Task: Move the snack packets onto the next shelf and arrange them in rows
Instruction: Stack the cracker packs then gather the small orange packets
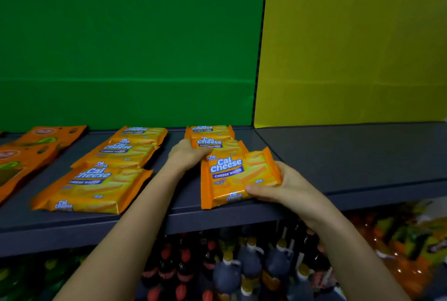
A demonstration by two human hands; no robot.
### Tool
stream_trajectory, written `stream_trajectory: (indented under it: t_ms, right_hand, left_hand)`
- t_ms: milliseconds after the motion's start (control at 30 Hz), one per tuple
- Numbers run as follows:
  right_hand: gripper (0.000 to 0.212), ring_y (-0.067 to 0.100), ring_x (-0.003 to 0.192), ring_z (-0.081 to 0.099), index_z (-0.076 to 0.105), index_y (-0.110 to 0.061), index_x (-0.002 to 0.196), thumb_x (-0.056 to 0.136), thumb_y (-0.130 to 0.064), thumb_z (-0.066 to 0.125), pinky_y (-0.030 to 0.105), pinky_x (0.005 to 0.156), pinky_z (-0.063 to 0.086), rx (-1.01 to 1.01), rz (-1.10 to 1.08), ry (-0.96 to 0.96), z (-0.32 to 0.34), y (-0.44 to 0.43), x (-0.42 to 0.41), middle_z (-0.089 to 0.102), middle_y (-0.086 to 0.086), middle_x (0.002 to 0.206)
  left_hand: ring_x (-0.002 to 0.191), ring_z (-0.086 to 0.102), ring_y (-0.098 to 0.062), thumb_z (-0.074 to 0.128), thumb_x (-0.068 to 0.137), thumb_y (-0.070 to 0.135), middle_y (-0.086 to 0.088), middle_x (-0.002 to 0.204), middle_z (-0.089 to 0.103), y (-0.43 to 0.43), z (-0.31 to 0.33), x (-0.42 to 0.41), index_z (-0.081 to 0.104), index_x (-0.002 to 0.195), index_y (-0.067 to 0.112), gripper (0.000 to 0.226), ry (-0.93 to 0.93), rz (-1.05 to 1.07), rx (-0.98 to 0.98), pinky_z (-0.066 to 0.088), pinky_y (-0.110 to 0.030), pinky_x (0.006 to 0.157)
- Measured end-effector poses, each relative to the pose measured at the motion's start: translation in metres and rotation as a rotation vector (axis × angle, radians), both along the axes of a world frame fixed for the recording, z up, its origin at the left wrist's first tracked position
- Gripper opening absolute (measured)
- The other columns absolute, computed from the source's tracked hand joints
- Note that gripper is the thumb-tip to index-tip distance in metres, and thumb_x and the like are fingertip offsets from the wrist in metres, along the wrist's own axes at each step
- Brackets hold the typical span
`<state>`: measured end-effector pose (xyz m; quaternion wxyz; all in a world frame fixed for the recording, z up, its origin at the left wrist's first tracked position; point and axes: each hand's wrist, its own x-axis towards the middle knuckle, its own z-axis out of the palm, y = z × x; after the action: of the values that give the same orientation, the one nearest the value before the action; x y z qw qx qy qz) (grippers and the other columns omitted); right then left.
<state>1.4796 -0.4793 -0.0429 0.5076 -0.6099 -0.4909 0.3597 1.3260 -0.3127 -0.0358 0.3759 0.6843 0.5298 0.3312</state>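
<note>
Orange Cal Cheese wafer packets lie on a grey shelf (183,194) in front of a green back panel. One row of three packets (116,150) runs front to back at the left. A second row (212,135) sits at the middle. My right hand (287,187) grips the nearest packet (238,177) of that row at its right and front edge, tilted slightly. My left hand (187,155) rests on the left edge of the middle packet (217,144) behind it. The shelf section (350,155) in front of the yellow panel holds nothing.
Other orange packets with green print (31,153) lie at the far left of the shelf. Below the shelf stand several dark bottles (254,267) with coloured caps, and orange and green bags (406,242) at the lower right.
</note>
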Motion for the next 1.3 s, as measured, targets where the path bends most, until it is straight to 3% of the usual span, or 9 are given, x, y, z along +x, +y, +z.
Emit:
stream_trajectory:
  t_ms: [67,167,300,467,700,833,933,1067,1300]
  right_hand:
    - [0.062,0.008,0.097,0.065,0.057,-0.025,0.114,0.06,-0.038,0.083,0.031,0.093,0.05,-0.019,-0.032,-0.232,0.001,0.003,0.002,0.069,-0.009,0.106]
    - [0.066,0.011,0.109,0.059,0.051,-0.028,0.122,0.066,-0.053,0.074,0.029,0.093,0.045,-0.027,-0.062,-0.513,0.003,0.007,0.002,0.064,-0.01,0.115]
    - [0.064,0.018,0.116,0.055,0.049,-0.026,0.121,0.072,-0.064,0.062,0.033,0.096,0.043,-0.033,-0.065,-0.697,0.002,0.01,0.001,0.06,-0.006,0.122]
    - [0.07,0.022,0.112,0.053,0.051,-0.025,0.118,0.071,-0.077,0.045,0.036,0.089,0.044,-0.072,-0.08,-0.914,-0.004,0.017,0.004,0.057,0.002,0.113]
    - [0.075,0.024,0.112,0.051,0.048,-0.019,0.119,0.073,-0.077,0.043,0.036,0.087,0.044,-0.083,-0.06,-0.968,0.0,0.019,0.007,0.051,0.003,0.113]
    - [0.087,0.026,0.125,0.043,0.038,-0.016,0.136,0.076,-0.079,0.03,0.038,0.097,0.038,-0.082,-0.095,-1.082,0.013,0.017,0.016,0.045,0.006,0.132]
    - [0.075,0.026,0.126,0.042,0.038,-0.015,0.138,0.086,-0.068,0.024,0.037,0.099,0.036,0.061,-0.158,-1.143,0.028,0.02,0.015,0.044,0.007,0.137]
    - [0.046,0.024,0.118,0.047,0.05,-0.018,0.128,0.094,-0.047,0.04,0.034,0.094,0.036,0.381,-0.047,-1.021,0.038,0.034,-0.02,0.054,0.002,0.128]
    - [0.04,0.025,0.114,0.052,0.059,-0.015,0.117,0.088,-0.037,0.042,0.033,0.094,0.037,0.673,0.342,-0.89,0.027,0.045,-0.153,0.061,0.002,0.12]
  left_hand:
    - [0.115,0.056,-0.031,0.064,0.083,0.037,-0.014,0.124,0.061,0.001,-0.001,0.002,0.06,0.114,0.007,0.043,0.091,0.048,0.031,0.044,-0.038,0.099]
    - [0.112,0.057,-0.03,0.064,0.081,0.043,-0.013,0.122,0.061,0.001,-0.002,0.004,0.06,0.111,0.008,0.046,0.179,0.078,0.033,0.046,-0.038,0.096]
    - [0.107,0.059,-0.031,0.062,0.08,0.047,-0.014,0.117,0.062,0.006,-0.001,0.004,0.059,0.106,0.006,0.049,0.257,0.121,0.029,0.046,-0.036,0.088]
    - [0.109,0.057,-0.031,0.058,0.081,0.051,-0.014,0.121,0.061,0.009,-0.003,0.007,0.058,0.11,0.01,0.051,0.328,0.167,0.036,0.046,-0.037,0.091]
    - [0.111,0.056,-0.032,0.053,0.081,0.057,-0.014,0.124,0.059,0.008,-0.004,0.01,0.057,0.115,0.009,0.059,0.409,0.206,0.053,0.046,-0.038,0.093]
    - [0.111,0.054,-0.034,0.045,0.087,0.054,-0.017,0.121,0.057,-0.008,0.004,0.003,0.054,0.11,0.004,0.056,0.476,0.284,0.236,0.043,-0.039,0.087]
    - [0.109,0.056,-0.033,0.044,0.092,0.043,-0.013,0.117,0.062,-0.037,0.019,-0.018,0.056,0.116,0.01,0.043,0.536,0.362,0.476,0.044,-0.039,0.084]
    - [0.103,0.059,-0.03,0.046,0.092,0.036,-0.003,0.107,0.068,-0.09,0.037,-0.077,0.06,0.109,0.02,0.027,0.567,0.476,0.659,0.043,-0.035,0.076]
    - [0.094,0.063,-0.029,0.052,0.09,0.034,-0.002,0.099,0.068,-0.199,0.022,-0.232,0.061,0.107,0.02,0.023,0.699,0.759,0.586,0.045,-0.034,0.067]
